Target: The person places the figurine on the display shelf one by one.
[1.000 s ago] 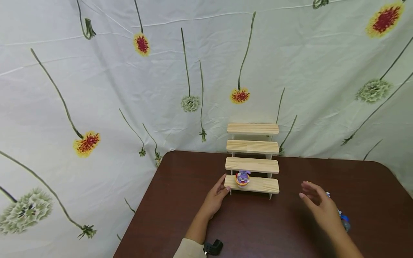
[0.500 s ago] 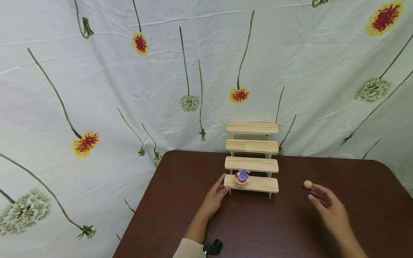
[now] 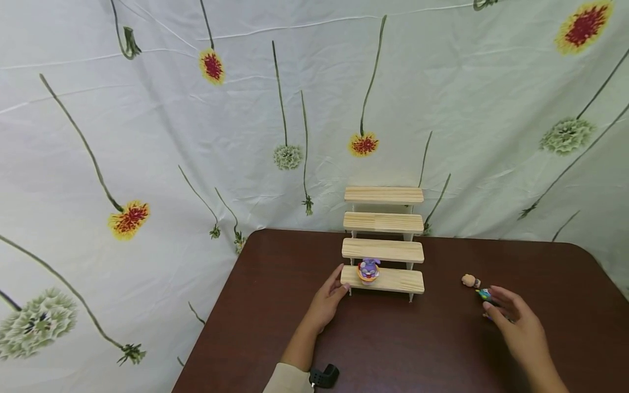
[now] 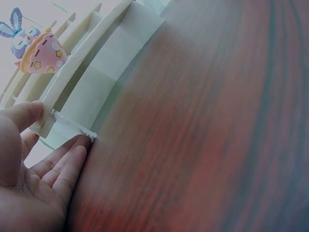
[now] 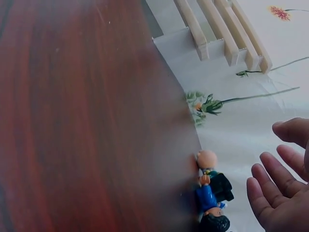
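A wooden four-step display stand [image 3: 388, 251] stands towards the back of the table. My left hand [image 3: 326, 300] holds the left end of its lowest step, thumb at the front edge, other fingers [image 4: 67, 169] against the leg. A purple long-eared figurine [image 3: 368, 270] in a pink, star-patterned cone [image 4: 44, 55] stands upright on that step. To the right, my right hand [image 3: 523, 325] hovers with loosely bent fingers over small toy figures. A round-headed figure [image 3: 470, 281] and a green-blue one [image 3: 484, 295] show beyond its fingertips; in the right wrist view a dark-haired figure in blue [image 5: 206, 198] lies beside them.
The dark brown table [image 3: 403, 344] reaches back to a white cloth [image 3: 236, 125] printed with flowers. A black band [image 3: 324, 376] sits on the left wrist, below a beige sleeve [image 3: 289, 379].
My right hand has moved right and towards me, uncovering the round-headed and green-blue figures; the blue figure once seen beside it is now hidden in the head view. My left hand stays put.
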Tool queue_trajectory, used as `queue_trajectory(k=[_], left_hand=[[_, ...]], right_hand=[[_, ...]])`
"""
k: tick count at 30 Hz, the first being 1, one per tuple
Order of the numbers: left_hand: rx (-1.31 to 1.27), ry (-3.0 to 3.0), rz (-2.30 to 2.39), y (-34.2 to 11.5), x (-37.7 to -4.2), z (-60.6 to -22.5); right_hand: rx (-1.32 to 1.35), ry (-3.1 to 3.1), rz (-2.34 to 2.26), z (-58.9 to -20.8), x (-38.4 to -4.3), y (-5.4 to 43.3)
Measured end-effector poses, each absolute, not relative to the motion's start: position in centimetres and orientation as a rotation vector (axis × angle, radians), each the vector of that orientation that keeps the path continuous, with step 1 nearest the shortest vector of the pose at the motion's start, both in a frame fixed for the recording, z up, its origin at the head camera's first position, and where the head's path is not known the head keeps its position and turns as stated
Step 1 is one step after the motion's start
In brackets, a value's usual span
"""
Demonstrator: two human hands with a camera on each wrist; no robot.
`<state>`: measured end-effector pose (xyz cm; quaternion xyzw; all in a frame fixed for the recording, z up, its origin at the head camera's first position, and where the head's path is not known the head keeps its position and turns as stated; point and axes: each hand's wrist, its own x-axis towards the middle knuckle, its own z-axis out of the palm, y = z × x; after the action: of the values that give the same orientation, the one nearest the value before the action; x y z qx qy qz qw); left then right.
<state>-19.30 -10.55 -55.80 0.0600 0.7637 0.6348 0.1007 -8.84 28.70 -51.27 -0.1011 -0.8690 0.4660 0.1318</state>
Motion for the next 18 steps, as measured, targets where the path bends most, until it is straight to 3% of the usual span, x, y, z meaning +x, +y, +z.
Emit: queue_trajectory(k=[18], left_hand=[[0.175,2.259,1.88,-10.5,-19.3,-55.6]], right_hand=[[-0.52,-2.668,1.202,-51.9,-8.8,30.1]])
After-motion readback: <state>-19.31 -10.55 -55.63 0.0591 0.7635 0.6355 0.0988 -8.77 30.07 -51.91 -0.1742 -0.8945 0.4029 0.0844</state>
